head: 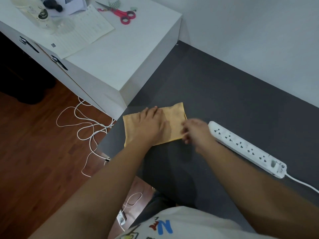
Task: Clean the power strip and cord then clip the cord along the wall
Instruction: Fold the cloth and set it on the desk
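A folded yellow cloth (174,116) lies on the dark grey surface (215,90). My left hand (150,124) presses flat on its left half, fingers straight. My right hand (194,131) is at the cloth's right edge, blurred, fingers curled near that edge; whether it pinches the cloth is unclear. A white power strip (246,148) lies diagonally to the right of my right hand, sockets up. Its white cord (303,184) leaves the near end toward the right edge. More white cord (86,125) lies in loose loops on the wooden floor at left.
A white cabinet (119,61) stands at the back left, carrying pink-handled scissors (120,12), a lined sheet of paper (81,30) and a bottle (38,12). A white wall (259,40) runs along the far side of the grey surface. Wooden floor (34,161) lies at left.
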`<state>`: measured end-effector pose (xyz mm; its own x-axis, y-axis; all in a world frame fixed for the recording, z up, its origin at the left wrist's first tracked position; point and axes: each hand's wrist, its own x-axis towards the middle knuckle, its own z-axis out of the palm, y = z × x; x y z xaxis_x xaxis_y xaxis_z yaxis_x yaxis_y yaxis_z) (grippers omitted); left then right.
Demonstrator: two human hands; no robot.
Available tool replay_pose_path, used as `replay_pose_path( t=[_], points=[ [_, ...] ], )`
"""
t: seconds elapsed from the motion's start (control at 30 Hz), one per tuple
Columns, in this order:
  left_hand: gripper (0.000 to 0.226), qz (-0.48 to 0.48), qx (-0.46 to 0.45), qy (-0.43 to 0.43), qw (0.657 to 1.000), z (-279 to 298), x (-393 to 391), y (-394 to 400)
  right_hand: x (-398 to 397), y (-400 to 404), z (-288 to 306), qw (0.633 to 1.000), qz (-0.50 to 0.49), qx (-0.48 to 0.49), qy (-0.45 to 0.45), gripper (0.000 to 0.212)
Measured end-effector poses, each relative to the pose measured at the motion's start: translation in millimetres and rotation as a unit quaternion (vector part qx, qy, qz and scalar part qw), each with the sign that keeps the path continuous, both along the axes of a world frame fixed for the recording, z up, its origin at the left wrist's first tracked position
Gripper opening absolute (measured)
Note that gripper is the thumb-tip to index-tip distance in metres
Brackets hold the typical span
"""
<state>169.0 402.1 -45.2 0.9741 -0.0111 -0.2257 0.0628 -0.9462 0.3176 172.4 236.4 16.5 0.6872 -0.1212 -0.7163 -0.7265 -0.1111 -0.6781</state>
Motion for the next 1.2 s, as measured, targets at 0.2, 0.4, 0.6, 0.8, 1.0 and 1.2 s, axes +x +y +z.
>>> replay_pose_path(
  t=[0.2, 0.4, 0.6, 0.8, 1.0, 1.2],
  points=[
    [0.035, 0.019, 0.033, -0.005, 0.999, 9, 34, 36, -41, 38, -27, 0.984, 0.086, 0.016, 0.158, 0.029],
    [0.024, 0.028, -0.055, 0.124, 0.990, 24, 40, 52, -35, 56, -29, 0.990, 0.086, -0.024, 0.107, 0.019],
    [0.030, 0.074, -0.123, 0.195, 0.970, 34, 35, 77, -41, 67, -22, 0.999, 0.032, -0.015, 0.007, 0.020],
    [0.026, 0.230, -0.444, 0.204, 0.842, 48, 16, 95, -26, 63, -9, 0.990, -0.109, 0.083, -0.043, 0.029],
    [0.010, 0.290, -0.599, 0.108, 0.739, 79, 4, 80, 10, 36, 32, 0.979, -0.112, 0.096, -0.143, 0.027],
    [0.011, 0.293, -0.587, -0.014, 0.754, 125, 11, 67, 38, 15, 67, 0.956, 0.051, 0.123, -0.262, 0.029]
  ],
)
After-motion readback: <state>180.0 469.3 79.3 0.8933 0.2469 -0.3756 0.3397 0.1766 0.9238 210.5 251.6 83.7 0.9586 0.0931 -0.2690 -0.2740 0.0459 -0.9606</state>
